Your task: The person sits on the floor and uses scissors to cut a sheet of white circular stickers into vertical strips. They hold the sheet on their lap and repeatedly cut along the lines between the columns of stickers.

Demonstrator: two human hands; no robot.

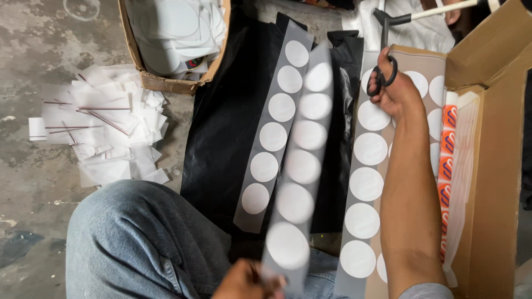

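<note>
– What's the person got in the hands rn?

– Left hand (246, 279) pinches the near end of a grey strip (299, 166) w/ white circles, blurred, raised over the lap. Right hand (394, 91) is clenched round black scissors (382, 75), resting on a sheet of the same circles (363, 182).

– And the boxes?

– Big cardboard box (493, 166) on the right: that sheet lies over its edge, plus a column of orange stickers (446, 166) inside. Smaller box (166, 83) up top holds white cut pieces (177, 27). Another strip (274, 127) lies on black plastic (221, 127). Paper scraps (105, 127) on the floor, well apart.
</note>
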